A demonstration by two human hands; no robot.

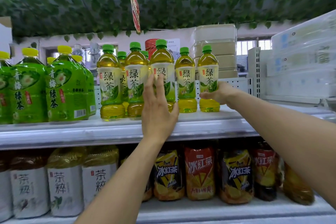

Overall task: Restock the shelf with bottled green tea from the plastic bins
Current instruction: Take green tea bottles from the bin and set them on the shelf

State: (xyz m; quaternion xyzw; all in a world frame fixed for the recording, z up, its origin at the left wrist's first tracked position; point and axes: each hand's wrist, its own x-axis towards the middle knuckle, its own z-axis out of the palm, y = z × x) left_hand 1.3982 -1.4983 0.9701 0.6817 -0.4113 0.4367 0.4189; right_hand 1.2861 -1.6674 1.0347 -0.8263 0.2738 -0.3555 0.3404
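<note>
Several green tea bottles with green caps stand in a row on the white top shelf (209, 116). My left hand (158, 112) wraps the lower part of the middle bottle (161, 60), fingers spread over its label. My right hand (221, 94) grips the rightmost bottle (207, 71) from its right side, near the label's lower edge; that bottle stands upright on the shelf. Between the two held bottles stands another green tea bottle (185, 82). More of them (109, 82) line up to the left, some in a second row behind. No plastic bin is in view.
Large green plum-tea bottles (63, 85) with yellow caps fill the shelf's left end. Stacked beige boxes (216, 45) sit behind the row, white packages (300, 63) to the right. Iced black tea bottles (200, 172) and white-labelled bottles (63, 183) fill the lower shelf. A red sign (134, 3) hangs overhead.
</note>
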